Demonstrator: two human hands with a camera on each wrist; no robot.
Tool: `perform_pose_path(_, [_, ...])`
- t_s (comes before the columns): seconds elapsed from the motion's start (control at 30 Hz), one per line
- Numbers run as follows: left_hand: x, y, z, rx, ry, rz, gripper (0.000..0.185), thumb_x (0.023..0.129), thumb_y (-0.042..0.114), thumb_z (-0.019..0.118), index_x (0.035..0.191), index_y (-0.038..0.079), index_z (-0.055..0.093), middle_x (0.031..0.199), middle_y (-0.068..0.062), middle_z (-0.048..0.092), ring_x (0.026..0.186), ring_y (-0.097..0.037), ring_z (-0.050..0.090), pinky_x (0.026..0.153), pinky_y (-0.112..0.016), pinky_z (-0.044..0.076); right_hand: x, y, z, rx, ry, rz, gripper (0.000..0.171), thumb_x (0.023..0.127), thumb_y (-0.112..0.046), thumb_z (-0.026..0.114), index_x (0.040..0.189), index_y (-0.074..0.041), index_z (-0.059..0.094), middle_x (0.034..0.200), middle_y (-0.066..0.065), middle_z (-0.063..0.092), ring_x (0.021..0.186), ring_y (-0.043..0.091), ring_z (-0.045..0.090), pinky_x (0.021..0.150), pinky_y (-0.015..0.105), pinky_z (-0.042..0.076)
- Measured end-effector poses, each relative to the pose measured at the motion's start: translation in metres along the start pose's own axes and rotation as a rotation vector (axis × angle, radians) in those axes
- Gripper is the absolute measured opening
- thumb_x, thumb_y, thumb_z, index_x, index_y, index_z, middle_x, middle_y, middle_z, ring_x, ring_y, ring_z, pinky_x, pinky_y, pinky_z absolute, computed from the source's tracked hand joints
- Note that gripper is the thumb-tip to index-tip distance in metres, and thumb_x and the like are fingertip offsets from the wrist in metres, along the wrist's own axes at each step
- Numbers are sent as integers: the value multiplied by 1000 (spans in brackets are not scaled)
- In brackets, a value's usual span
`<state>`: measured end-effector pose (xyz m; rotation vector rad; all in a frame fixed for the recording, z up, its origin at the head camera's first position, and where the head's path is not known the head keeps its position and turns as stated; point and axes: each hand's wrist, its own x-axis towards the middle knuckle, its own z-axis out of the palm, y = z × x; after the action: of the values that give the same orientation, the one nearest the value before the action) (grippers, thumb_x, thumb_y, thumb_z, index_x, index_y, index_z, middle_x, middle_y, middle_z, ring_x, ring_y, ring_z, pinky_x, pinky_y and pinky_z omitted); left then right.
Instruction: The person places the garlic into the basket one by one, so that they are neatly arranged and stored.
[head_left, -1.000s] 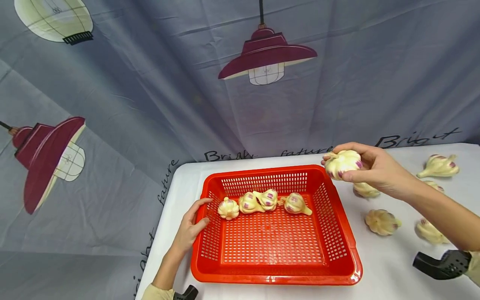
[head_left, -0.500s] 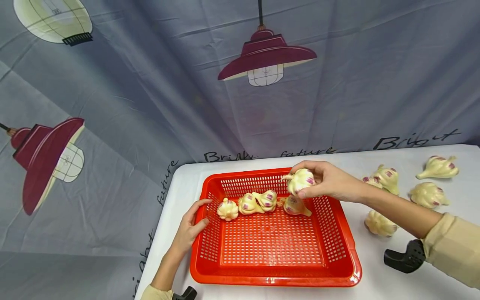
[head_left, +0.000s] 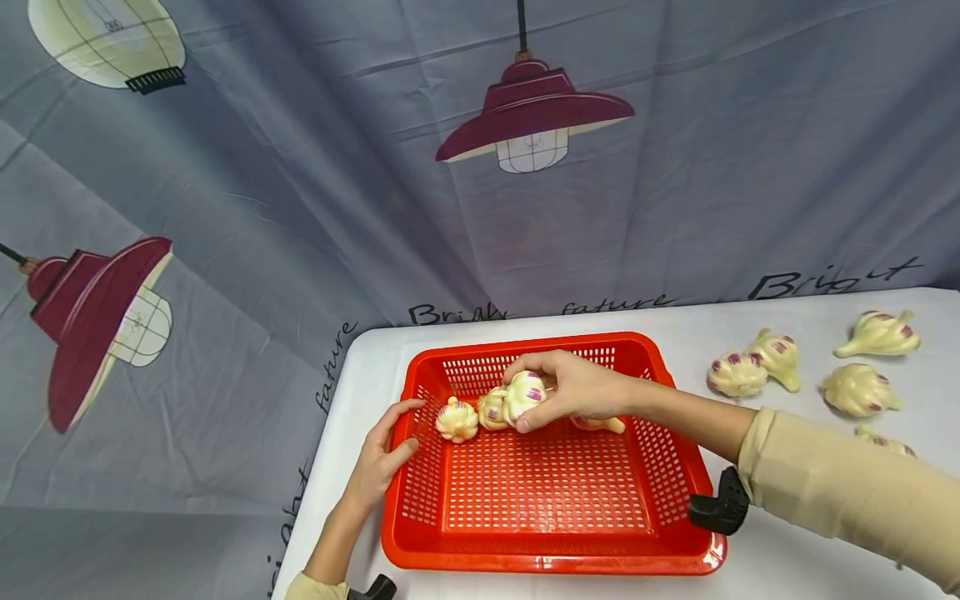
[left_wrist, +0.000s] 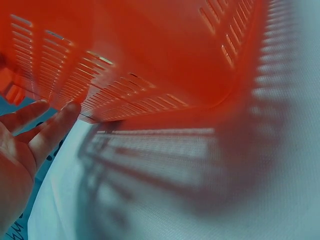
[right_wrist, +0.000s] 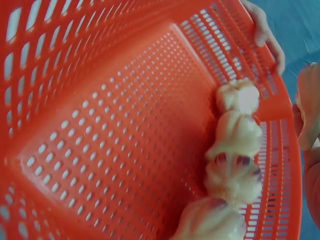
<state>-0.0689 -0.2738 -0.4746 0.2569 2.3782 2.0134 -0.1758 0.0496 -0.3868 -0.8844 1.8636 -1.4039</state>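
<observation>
Right hand [head_left: 573,387] brings a garlic bulb [head_left: 523,396] in over the red basket [head_left: 555,560]

The white table [head_left: 817,321] bears the basket, which has stayed put over the last 1 second. Across the basket's right wall now reaches the right arm, its sleeve [head_left: 855,483] filling the table's near right; 1 second ago the hand was near the far right corner.

The left hand [head_left: 382,454] has not shifted: fingers fairly straight on the left rim, thumb spread apart from them. The right fingers and thumb are clamped on the garlic bulb.

That bulb is above the row of 4 bulbs [right_wrist: 237,132] lying along the basket's far wall, partly hiding them in the head view. I judge this transfer late: rim crossed, bulb not yet set down. To the right, 5 loose bulbs [head_left: 860,390] show on the table; the sleeve may hide more.
</observation>
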Motion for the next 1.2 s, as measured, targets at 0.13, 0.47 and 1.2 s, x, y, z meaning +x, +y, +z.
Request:
perform_pose_path(0.13, [0, 1, 0, 0, 0, -2, 53, 90, -7, 49, 142, 5, 48, 140, -27, 45, 109, -42, 56, 79, -39, 59, 7, 1, 9, 29, -31, -5, 51, 79, -16, 87, 122, -7, 60, 107, 11, 66, 92, 26, 65, 77, 34, 58])
perform_pose_path(0.47, [0, 0, -2, 1, -3, 1, 53, 90, -8, 48, 142, 3, 47, 140, -26, 45, 108, -42, 56, 79, -39, 59, 23, 14, 34, -77, -122, -40, 53, 77, -20, 88, 121, -6, 63, 105, 4, 65, 86, 18, 64, 73, 31, 57])
perform_pose_path(1.2, [1, -1, 1, 32, 18, -3, 54, 89, -7, 49, 141, 7, 50, 143, -23, 46, 114, -41, 54, 86, -36, 56, 62, 50, 75, -412, -250, -142, 55, 71, -26, 93, 116, -15, 63, 95, -14, 60, 83, 2, 58, 73, 21, 53])
